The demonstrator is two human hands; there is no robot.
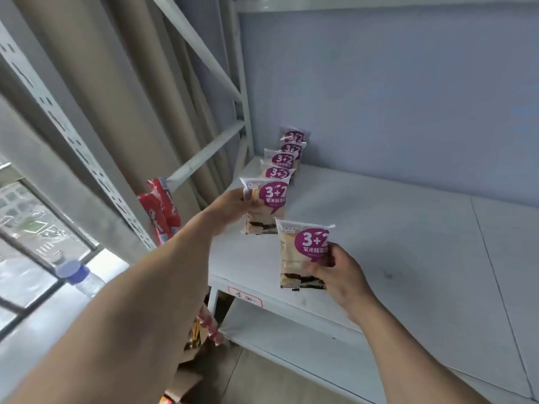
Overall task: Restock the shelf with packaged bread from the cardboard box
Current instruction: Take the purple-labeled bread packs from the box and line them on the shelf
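Several bread packets [284,158], each with a purple "3+2" label, stand upright in a row along the left side of the white shelf [408,234], running toward the back wall. My left hand [233,208] grips another bread packet [267,205] by its left edge, upright at the front end of that row. My right hand [338,272] holds a second bread packet [303,255] upright near the shelf's front edge, fingers curled round its right side. The cardboard box [189,371] shows only partly, low down behind my left forearm.
Grey perforated shelf uprights [73,141] and diagonal braces [201,48] rise at the left. Red snack packets [160,211] sit beyond the frame. A water bottle with a blue cap [78,277] stands on the window sill. A lower shelf [291,339] lies beneath, with a handwritten label [245,297] on the edge.
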